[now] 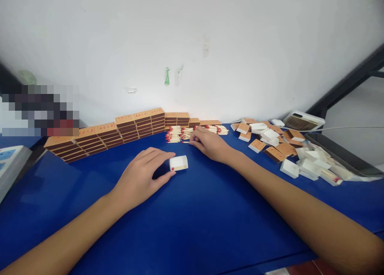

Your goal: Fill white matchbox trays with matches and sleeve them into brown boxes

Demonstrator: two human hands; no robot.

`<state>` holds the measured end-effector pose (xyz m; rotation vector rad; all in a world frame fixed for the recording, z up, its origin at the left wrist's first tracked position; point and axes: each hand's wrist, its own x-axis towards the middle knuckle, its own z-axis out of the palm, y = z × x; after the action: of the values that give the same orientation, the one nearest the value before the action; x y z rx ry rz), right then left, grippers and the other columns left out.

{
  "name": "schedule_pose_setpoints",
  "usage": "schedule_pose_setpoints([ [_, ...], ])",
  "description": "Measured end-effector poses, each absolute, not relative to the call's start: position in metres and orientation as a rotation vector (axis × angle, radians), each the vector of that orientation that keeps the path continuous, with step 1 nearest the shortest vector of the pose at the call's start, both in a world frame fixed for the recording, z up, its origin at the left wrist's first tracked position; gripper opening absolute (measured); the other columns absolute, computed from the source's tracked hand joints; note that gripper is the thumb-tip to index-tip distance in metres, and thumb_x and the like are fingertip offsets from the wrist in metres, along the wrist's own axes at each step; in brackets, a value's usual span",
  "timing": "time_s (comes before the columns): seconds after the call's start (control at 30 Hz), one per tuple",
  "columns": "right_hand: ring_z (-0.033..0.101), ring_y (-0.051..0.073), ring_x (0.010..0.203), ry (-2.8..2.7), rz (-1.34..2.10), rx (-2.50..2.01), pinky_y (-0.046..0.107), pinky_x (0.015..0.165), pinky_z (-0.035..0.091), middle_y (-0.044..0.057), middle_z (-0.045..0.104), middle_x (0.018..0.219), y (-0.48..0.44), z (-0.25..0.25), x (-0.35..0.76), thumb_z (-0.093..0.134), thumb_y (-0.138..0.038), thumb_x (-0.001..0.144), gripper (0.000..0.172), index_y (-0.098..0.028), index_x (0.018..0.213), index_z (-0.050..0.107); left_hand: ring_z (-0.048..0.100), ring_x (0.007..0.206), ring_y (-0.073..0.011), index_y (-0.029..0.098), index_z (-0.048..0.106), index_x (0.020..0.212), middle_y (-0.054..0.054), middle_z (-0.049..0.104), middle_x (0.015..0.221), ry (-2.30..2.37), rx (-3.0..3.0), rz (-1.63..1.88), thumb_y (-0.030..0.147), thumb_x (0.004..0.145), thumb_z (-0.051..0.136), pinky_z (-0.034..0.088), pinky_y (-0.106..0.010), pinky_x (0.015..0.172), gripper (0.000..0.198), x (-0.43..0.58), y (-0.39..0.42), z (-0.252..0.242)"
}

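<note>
On the blue surface, a white matchbox tray, long axis left to right, is grasped at its left end by the left hand, just short of loose matches touched by the right hand, whose grip cannot be told.

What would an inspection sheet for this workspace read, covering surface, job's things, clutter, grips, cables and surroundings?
Surface: blue table, bare in front of the hands.
Job's things: white tray, seemingly with a few matches inside; loose matches piled behind it; closed matchboxes stacked in a row by the wall.
Clutter: empty sleeves and trays heaped at right; phone-like device beyond them; box at the left edge.
Grips: left hand pinches the white tray; right hand has fingertips at the loose matches, grip unclear.
Cables: white cable runs right from near the device.
Surroundings: white wall; dark frame at far right.
</note>
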<state>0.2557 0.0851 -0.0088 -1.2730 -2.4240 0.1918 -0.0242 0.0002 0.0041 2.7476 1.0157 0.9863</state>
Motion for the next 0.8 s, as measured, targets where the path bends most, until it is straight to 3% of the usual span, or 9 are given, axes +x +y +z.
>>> schedule_pose_setpoints([
  [0.37,0.057,0.019,0.083,-2.487,0.080,-1.337,0.031,0.071,0.040,0.008,0.061,0.110,0.0772,-0.0061,0.2543,0.048,-0.020,0.109,0.012,-0.020,0.103,0.058,0.069,0.113,-0.0256,0.021,0.066,0.132,-0.008,0.076,0.121,1.029,2.743,0.980,0.028,0.099,0.071,0.057,-0.044,0.100,0.034,-0.0248,0.0011,0.0055],
  [0.8,0.059,0.019,0.087,-2.463,0.141,-1.421,0.031,0.075,0.043,0.008,0.062,0.111,0.0753,-0.0026,0.2535,0.051,-0.021,0.109,0.010,-0.018,0.105,0.060,0.069,0.111,-0.0249,0.021,0.068,0.130,-0.007,0.077,0.119,1.053,2.721,0.949,0.029,0.099,0.071,0.057,-0.042,0.099,0.032,-0.0247,0.0012,0.0049],
])
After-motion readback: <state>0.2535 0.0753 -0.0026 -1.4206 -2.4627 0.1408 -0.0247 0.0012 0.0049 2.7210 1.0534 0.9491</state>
